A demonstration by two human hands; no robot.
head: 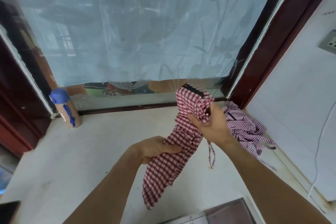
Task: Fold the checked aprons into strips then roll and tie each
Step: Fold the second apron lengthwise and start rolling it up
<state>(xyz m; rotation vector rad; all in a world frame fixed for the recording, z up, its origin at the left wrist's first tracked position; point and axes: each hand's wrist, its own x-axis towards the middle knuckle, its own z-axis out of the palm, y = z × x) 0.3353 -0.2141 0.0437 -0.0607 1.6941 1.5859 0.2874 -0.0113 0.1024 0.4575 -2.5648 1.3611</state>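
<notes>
A red-and-white checked apron [169, 167], folded into a long strip, hangs in the air over the pale sill. My right hand [212, 125] grips its upper end, where the cloth is bunched and a black-edged fold sticks up. My left hand [156, 148] holds the strip lower down, thumb on top of the cloth, and the free end dangles below. A thin checked tie [211, 154] droops from under my right wrist. A second, finer-checked purple apron [245, 125] lies crumpled in the right back corner of the sill.
A tan bottle with a blue cap [65, 109] stands at the back left by the window. A dark red window frame [269, 42] rises on the right. A white cable [320, 143] runs down the right wall. A grey box [229, 212] sits at the front edge.
</notes>
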